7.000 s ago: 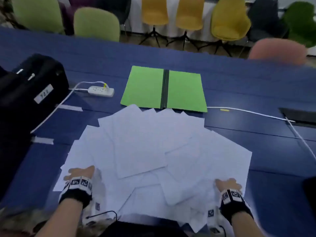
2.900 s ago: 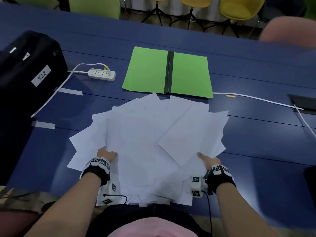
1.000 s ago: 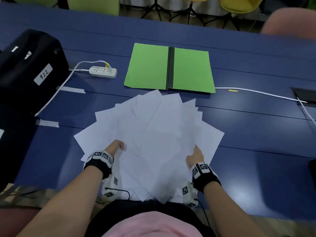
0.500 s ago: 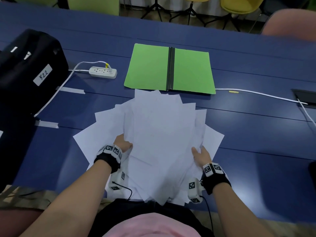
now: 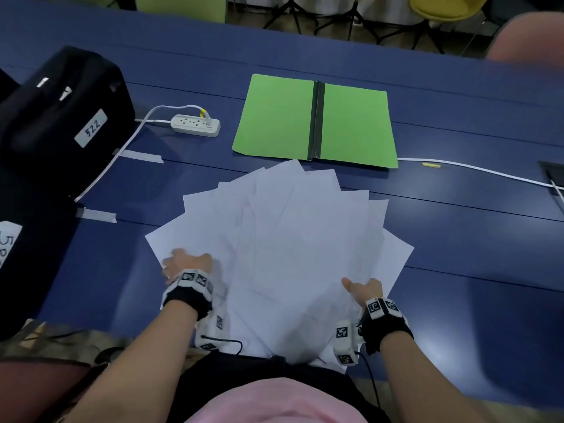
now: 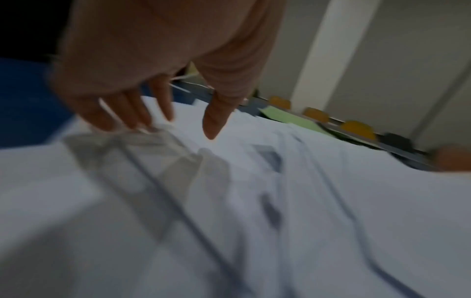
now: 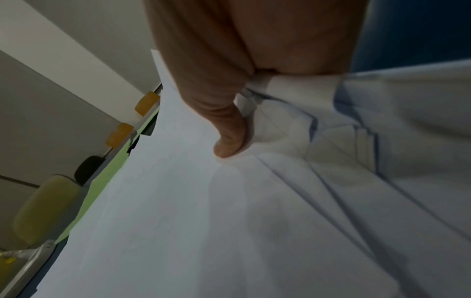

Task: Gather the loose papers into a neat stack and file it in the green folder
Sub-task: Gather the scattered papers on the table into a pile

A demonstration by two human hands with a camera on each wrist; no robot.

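Observation:
Several white papers (image 5: 293,239) lie fanned in a loose overlapping pile on the blue table (image 5: 473,239), their near ends hanging over the front edge. Beyond the pile the green folder (image 5: 274,117) lies open and flat, with a black spine. My left hand (image 5: 186,262) rests at the pile's left edge; in the left wrist view its fingers (image 6: 132,113) point straight down onto the sheets, with the thumb held apart. My right hand (image 5: 363,288) grips the pile's right side. In the right wrist view the thumb (image 7: 229,145) presses on top of the papers (image 7: 178,221), and the fingers are hidden underneath.
A black bag (image 5: 61,117) labelled 522 fills the table's left side. A white power strip (image 5: 195,125) sits left of the folder. A white cable (image 5: 473,169) runs right to a floor box (image 5: 552,175). Tape strips (image 5: 140,155) lie near the bag; chairs stand behind.
The scattered sheets have been drawn inward into a tighter fan. Since half a second ago my left hand has slid outward to the leftmost sheets, and my right hand keeps its hold.

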